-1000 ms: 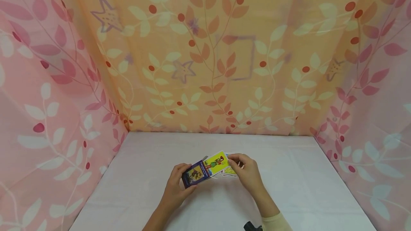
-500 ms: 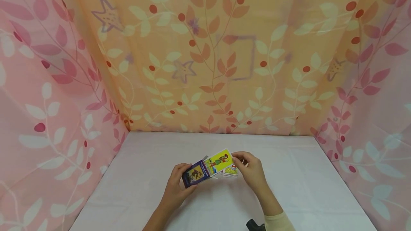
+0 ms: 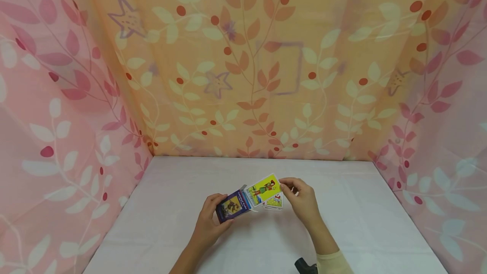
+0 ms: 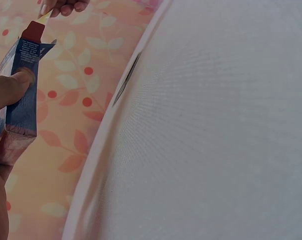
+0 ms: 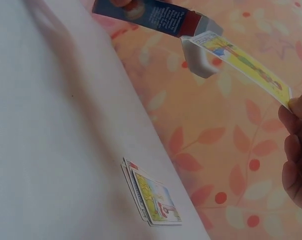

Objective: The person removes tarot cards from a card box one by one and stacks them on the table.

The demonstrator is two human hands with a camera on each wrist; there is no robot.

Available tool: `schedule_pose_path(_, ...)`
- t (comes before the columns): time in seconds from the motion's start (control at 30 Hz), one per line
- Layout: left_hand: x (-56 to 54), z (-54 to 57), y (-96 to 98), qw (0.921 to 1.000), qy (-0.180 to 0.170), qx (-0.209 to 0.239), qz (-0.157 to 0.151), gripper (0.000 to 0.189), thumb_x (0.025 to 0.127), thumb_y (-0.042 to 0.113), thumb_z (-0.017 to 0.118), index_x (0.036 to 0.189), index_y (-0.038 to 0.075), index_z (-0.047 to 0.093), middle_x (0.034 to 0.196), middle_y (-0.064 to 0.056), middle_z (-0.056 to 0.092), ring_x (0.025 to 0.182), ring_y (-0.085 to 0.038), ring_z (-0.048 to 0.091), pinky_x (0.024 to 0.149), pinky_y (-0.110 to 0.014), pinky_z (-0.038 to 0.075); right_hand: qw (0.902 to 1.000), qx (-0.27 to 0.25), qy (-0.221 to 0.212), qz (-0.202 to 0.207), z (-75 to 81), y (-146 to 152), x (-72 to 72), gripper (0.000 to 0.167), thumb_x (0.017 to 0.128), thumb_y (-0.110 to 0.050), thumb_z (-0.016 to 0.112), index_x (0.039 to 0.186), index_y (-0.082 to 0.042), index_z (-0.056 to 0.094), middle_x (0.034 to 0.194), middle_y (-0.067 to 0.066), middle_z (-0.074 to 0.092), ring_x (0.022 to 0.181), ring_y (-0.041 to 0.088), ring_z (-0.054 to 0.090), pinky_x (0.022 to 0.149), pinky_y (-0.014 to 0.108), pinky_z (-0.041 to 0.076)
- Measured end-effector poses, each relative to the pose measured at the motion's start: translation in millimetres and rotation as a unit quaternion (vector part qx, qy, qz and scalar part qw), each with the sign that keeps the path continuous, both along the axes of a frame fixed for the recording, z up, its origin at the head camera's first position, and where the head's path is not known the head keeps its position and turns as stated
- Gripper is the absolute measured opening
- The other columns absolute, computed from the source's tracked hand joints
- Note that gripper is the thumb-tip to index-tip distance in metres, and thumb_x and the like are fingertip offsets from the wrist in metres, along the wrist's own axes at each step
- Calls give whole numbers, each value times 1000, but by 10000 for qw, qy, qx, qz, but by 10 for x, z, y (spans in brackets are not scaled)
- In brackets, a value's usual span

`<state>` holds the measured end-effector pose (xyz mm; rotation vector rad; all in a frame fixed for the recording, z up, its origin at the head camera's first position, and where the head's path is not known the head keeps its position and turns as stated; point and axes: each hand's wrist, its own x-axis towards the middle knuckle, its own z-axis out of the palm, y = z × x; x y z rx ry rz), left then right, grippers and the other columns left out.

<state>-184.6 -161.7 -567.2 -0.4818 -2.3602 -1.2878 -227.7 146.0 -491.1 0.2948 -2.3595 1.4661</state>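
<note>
My left hand [image 3: 209, 221] grips a dark blue card box [image 3: 232, 207] by its sides, with the thumb along the near edge. The box's flap end faces right and its flaps stand open. Between finger and thumb, my right hand [image 3: 300, 200] pinches the corner of a yellow picture card [image 3: 263, 190]. In the right wrist view the card [image 5: 245, 65] lies at the mouth of the box [image 5: 155, 17]; whether its far end is still inside, I cannot tell. Below the card, a small loose stack of cards [image 3: 274, 203] lies on the table, partly hidden in the head view.
A white cloth covers the table [image 3: 171, 181]. Patterned curtains [image 3: 243, 75] stand behind it and on both sides. A black object [image 3: 304, 265] shows at my right sleeve [image 3: 334, 262], near the bottom edge.
My right hand has moved right and slightly up, drawing the yellow card farther out of the box. The left hand and the box have stayed nearly still.
</note>
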Motion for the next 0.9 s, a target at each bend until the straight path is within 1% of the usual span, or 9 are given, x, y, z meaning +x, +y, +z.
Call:
schedule_pose_path(0.2,-17,-18,-9,9997,212,-46,-73,86,75,11,93,147,25,49,142,2,48,125,-16,53,107,-18,45,9999,31,93,-24,6,42,-30,11,94,-16,75,105,-17,77,95,-5,72,80,18,56,66,25,50)
schedule_pose_path(0.3,-16,-19,-6,9999,118,-8,-35,86,75,11,93,147,28,49,141,5,48,126,-15,53,108,-19,45,9998,87,156,-31,-1,70,-60,11,94,-15,75,105,-16,77,93,-5,71,79,17,55,65,26,50)
schedule_pose_path(0.43,-2,-10,4,9999,-16,85,78,86,73,12,94,144,32,51,140,9,49,126,-12,53,108,-29,49,9995,197,246,-1,3,113,-114,11,95,-15,75,106,-16,77,92,-5,71,78,16,55,65,23,49)
schedule_pose_path(0.53,9,1,11,9998,-60,125,109,85,72,12,94,143,33,52,139,11,48,126,-12,53,108,-34,50,9992,298,272,41,18,154,-158,12,96,-16,74,107,-17,77,93,-6,70,79,16,56,66,22,49)
schedule_pose_path(0.6,12,6,13,9998,-83,154,109,85,72,12,94,143,33,52,138,11,48,127,-12,53,108,-33,50,9990,351,279,81,38,182,-190,12,96,-16,73,107,-17,76,94,-6,70,80,16,56,67,22,49)
schedule_pose_path(0.8,4,3,6,9999,-1,97,75,86,72,11,94,144,32,51,139,8,49,127,-14,53,108,-29,49,9978,558,335,151,83,266,-307,11,98,-18,70,108,-18,76,98,-5,70,82,16,55,68,23,49)
schedule_pose_path(0.9,0,1,1,9999,10,98,64,86,72,12,94,144,32,51,139,8,49,127,-13,53,108,-29,50,9976,612,270,170,103,294,-363,10,99,-18,69,108,-18,75,97,-4,70,82,17,55,68,24,48)
